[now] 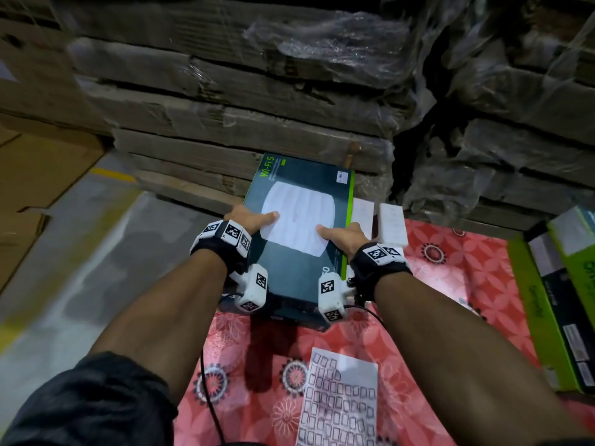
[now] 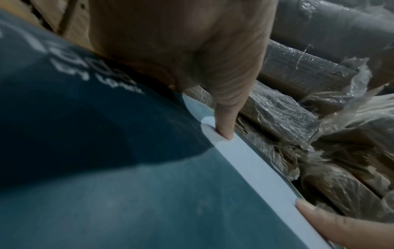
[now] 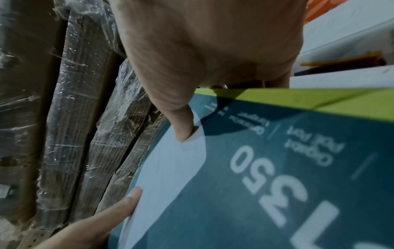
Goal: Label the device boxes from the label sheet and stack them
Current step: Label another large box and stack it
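Note:
A dark teal device box (image 1: 289, 275) with a white round device pictured on its lid is gripped at both long sides. My left hand (image 1: 248, 218) holds its left edge, thumb (image 2: 226, 121) pressed flat on the lid. On the green right edge is my right hand (image 1: 346, 235), thumb (image 3: 181, 121) on the lid too. The other fingers are hidden down the sides. In the right wrist view the box (image 3: 277, 168) shows "350" in white print. The label sheet (image 1: 341, 403), with several small labels, lies on the mat near me.
A red floral mat (image 1: 450, 284) covers the floor under the box. Green and black device boxes (image 1: 560, 300) stand at the right edge. Two small white boxes (image 1: 391, 225) lie just right of the held box. Wrapped cardboard stacks (image 1: 257, 91) wall off the far side.

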Demonstrator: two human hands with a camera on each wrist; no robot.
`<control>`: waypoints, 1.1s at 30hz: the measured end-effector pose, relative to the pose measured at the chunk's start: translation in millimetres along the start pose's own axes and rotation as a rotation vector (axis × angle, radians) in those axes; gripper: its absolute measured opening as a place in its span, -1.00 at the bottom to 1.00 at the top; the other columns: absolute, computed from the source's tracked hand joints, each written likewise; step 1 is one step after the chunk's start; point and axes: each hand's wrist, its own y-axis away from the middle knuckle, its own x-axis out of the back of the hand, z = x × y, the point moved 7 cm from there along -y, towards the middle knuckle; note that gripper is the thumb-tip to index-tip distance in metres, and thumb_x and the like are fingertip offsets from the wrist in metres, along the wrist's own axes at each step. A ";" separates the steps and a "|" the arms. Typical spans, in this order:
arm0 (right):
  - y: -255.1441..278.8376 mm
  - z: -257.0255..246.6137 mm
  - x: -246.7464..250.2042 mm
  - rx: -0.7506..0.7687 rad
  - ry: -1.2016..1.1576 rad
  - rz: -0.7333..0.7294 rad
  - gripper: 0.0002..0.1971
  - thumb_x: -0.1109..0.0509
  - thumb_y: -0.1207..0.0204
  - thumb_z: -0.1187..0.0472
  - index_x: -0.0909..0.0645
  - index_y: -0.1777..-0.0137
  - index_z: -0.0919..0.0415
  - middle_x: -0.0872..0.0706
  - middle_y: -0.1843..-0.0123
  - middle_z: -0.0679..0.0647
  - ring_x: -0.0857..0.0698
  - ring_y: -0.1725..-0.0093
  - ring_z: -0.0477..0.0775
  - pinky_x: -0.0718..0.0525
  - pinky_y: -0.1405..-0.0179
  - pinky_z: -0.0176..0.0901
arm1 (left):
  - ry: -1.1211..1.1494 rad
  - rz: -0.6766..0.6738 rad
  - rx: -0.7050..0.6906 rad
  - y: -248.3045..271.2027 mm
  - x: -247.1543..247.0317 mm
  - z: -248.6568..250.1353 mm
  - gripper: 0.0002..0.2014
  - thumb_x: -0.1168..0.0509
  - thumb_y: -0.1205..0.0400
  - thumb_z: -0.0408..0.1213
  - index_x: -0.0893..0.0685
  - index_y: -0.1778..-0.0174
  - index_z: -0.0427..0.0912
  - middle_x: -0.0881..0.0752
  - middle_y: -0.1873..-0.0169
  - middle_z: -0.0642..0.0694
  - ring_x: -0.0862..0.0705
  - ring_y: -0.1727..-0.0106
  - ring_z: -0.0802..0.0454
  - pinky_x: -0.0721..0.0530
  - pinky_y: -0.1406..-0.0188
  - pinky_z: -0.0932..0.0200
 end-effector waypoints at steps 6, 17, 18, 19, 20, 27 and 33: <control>8.4 -6.5 -3.2 -0.035 -0.047 0.014 0.21 -0.64 -0.06 -0.15 -0.09 -0.63 0.30 -0.48 -0.53 0.27 -0.60 -0.39 0.33 -0.63 -0.36 0.28 | 0.072 -0.071 0.013 1.6 0.3 2.1 -0.05 -0.53 -0.30 0.29 -0.55 -0.39 -0.40 -0.64 -0.30 -0.36 -0.65 -0.24 -0.30 -0.58 -0.10 -0.01; 18.1 -13.6 8.6 0.004 -0.068 0.056 -0.18 -0.63 -0.38 0.10 -0.22 -0.48 0.38 -0.59 -0.25 0.30 -0.70 -0.17 0.34 -0.74 -0.13 0.30 | 0.161 -0.098 -0.001 21.5 5.4 4.3 -0.18 -0.57 -0.38 0.11 -0.56 -0.34 -0.46 -0.69 -0.18 -0.37 -0.70 -0.12 -0.27 -0.60 -0.02 0.02; 21.9 -15.2 11.3 0.018 -0.071 0.056 -0.18 -0.63 -0.38 0.11 -0.20 -0.46 0.36 -0.58 -0.26 0.30 -0.69 -0.20 0.35 -0.72 -0.18 0.37 | 0.183 -0.103 0.003 22.8 3.0 3.8 -0.24 -0.57 -0.40 0.07 -0.57 -0.30 -0.49 -0.70 -0.10 -0.34 -0.71 -0.01 -0.23 -0.58 0.07 0.07; 24.4 -16.1 13.6 0.029 -0.081 0.060 -0.17 -0.63 -0.35 0.11 -0.19 -0.44 0.33 -0.58 -0.26 0.29 -0.69 -0.20 0.36 -0.71 -0.19 0.40 | 0.212 -0.103 0.003 26.7 2.1 4.8 -0.30 -0.56 -0.44 0.01 -0.59 -0.26 -0.51 -0.69 -0.01 -0.31 -0.68 0.13 -0.16 -0.55 0.16 0.13; 27.4 -17.1 16.4 0.048 -0.090 0.067 -0.17 -0.64 -0.32 0.11 -0.19 -0.42 0.31 -0.58 -0.25 0.29 -0.69 -0.19 0.36 -0.71 -0.19 0.40 | 0.230 -0.101 0.001 29.3 0.5 6.2 -0.37 -0.55 -0.47 -0.05 -0.59 -0.23 -0.51 -0.66 0.04 -0.28 -0.63 0.25 -0.10 -0.53 0.28 0.21; 70.9 -21.4 41.1 0.219 -0.296 0.113 -0.30 -0.58 -0.40 0.37 -0.23 -0.42 0.22 -0.66 -0.24 0.26 -0.75 -0.15 0.33 -0.75 -0.09 0.43 | 0.437 -0.052 -0.070 54.7 4.5 28.3 -0.01 -0.57 -0.46 -0.13 -0.08 -0.58 -0.46 -0.52 -0.21 -0.24 -0.60 -0.11 -0.17 -0.59 0.00 0.03; 112.8 -19.9 81.9 0.374 -0.326 0.159 -0.21 -0.59 -0.31 0.35 -0.20 -0.45 0.13 -0.72 -0.21 0.32 -0.77 -0.01 0.25 -0.74 -0.14 0.35 | 0.550 -0.154 -0.252 84.3 -6.5 55.7 -0.13 -0.69 -0.17 0.01 -0.58 -0.36 -0.25 -0.74 -0.19 -0.16 -0.76 -0.08 -0.08 -0.70 0.00 0.09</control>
